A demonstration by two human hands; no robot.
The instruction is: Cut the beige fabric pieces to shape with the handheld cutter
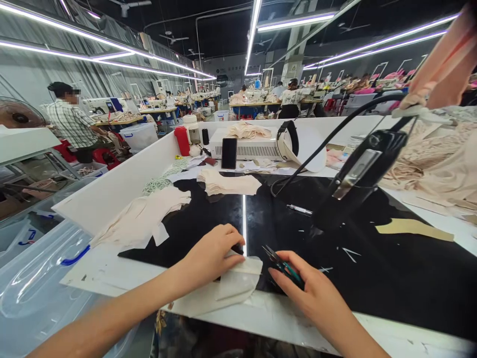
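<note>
My left hand is bent over a thin cream fabric piece at the table's front edge. Its thumb lies along the top of the fabric and the fingers curl in, partly hidden. To the right, my right hand is closed around thread snips with teal handles, their dark blades pointing up and left, a little apart from the fabric. A neat stack of cream fabric pieces lies farther back on the black mat. Another spread pile of cream pieces sits on the left.
A black clamp-like device with a cable stands on the right. Near it are a pen, a yellowish strip and thread scraps. A phone leans on a white box. Other people work at distant tables.
</note>
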